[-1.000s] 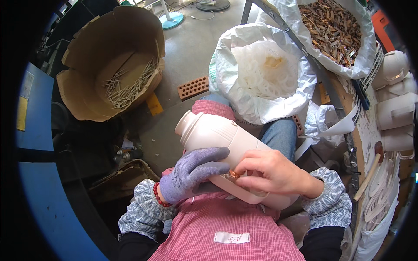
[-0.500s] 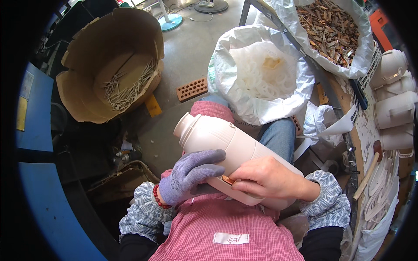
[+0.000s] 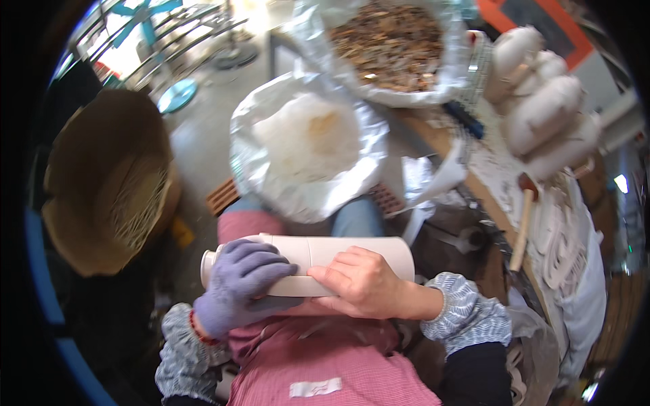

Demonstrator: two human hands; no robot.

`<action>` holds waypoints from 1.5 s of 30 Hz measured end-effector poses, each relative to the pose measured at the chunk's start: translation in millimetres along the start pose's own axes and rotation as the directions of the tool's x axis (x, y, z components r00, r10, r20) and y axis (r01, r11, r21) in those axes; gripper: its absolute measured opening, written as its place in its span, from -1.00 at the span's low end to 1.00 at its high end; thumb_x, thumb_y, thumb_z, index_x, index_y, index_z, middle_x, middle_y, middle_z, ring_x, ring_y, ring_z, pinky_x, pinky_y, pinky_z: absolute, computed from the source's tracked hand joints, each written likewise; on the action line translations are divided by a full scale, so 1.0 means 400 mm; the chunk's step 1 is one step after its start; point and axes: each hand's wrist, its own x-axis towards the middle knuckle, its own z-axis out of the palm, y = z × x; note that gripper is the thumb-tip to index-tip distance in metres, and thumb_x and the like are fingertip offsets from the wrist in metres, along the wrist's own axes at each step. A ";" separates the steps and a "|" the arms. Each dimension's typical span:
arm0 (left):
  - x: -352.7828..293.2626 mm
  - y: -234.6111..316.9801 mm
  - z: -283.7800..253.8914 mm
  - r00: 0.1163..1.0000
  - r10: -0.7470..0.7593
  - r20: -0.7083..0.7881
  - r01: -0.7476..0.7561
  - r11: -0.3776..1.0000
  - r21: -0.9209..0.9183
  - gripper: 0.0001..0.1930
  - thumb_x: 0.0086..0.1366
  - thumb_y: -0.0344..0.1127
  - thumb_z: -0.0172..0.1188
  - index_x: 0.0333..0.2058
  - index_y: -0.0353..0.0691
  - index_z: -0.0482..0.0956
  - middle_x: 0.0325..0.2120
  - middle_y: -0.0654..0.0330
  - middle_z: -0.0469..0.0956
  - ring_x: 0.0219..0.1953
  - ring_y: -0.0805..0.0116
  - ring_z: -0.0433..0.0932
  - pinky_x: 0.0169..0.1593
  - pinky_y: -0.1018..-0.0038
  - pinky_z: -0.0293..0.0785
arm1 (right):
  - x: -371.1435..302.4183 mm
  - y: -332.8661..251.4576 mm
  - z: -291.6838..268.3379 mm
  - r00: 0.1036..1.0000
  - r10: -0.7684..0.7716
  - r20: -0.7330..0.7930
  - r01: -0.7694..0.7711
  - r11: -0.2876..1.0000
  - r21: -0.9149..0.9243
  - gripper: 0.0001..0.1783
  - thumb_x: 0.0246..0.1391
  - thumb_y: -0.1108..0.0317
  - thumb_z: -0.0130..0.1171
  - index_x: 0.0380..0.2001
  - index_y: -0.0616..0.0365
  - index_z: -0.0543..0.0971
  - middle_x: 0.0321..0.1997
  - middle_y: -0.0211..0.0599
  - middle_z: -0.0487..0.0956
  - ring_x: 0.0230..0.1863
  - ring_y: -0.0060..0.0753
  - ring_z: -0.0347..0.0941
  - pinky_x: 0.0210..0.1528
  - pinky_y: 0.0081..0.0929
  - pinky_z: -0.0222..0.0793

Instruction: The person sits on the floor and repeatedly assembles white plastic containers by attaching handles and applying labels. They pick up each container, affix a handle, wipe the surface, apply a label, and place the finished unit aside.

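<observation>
Grip is closed at both hands: the gloved left hand [image 3: 242,287] wraps the neck end of the pale-pink flask [image 3: 318,252]; the bare right hand [image 3: 360,283] curls over its handle [image 3: 292,287]. Anything pinched beneath cannot be told. Flask lies on its side before the pink apron [image 3: 318,362]. Step is judged to be work at the handle; next move calls for a steady body. Clearance: worktop [image 3: 493,150] well right of the base; white sack [image 3: 308,203] just beyond; mallet [image 3: 521,227] near the worktop's edge.

Pale jug [image 3: 315,252] now less slanted
</observation>
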 end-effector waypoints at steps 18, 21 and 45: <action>0.650 -0.217 0.425 0.961 -0.240 0.139 0.277 0.817 -0.506 -0.68 0.37 -0.23 -0.04 -0.02 -0.29 0.45 -0.11 0.03 0.49 -0.05 0.16 0.49 -0.02 0.35 0.45 | -0.736 0.675 -0.504 -0.195 0.530 -0.825 -0.902 -0.426 -0.060 -0.35 0.05 -0.09 0.20 0.04 0.18 0.42 0.05 -0.03 0.53 0.07 0.11 0.43 -0.01 -0.10 0.40; 0.660 -0.254 0.428 0.903 -0.326 0.278 0.417 0.821 -0.390 -0.65 0.37 -0.24 -0.07 0.04 -0.28 0.43 -0.05 0.02 0.45 -0.03 0.15 0.50 -0.16 0.35 0.55 | -0.551 0.577 -0.515 0.145 0.809 -0.570 -0.988 0.089 -0.126 -0.45 0.11 -0.05 0.16 0.01 0.13 0.46 -0.18 -0.11 0.63 -0.11 0.02 0.55 -0.13 -0.16 0.44; 0.646 -0.385 0.424 0.975 -0.025 0.221 0.061 0.985 -0.159 -0.59 0.23 -0.37 0.11 0.08 -0.21 0.40 -0.13 0.07 0.47 -0.28 0.27 0.47 -0.30 0.41 0.44 | -0.790 0.268 -0.538 0.123 0.472 -0.873 -0.836 0.524 0.165 -0.74 0.14 0.34 0.20 -0.17 0.28 0.56 -0.23 -0.22 0.62 -0.22 -0.39 0.55 -0.19 -0.48 0.44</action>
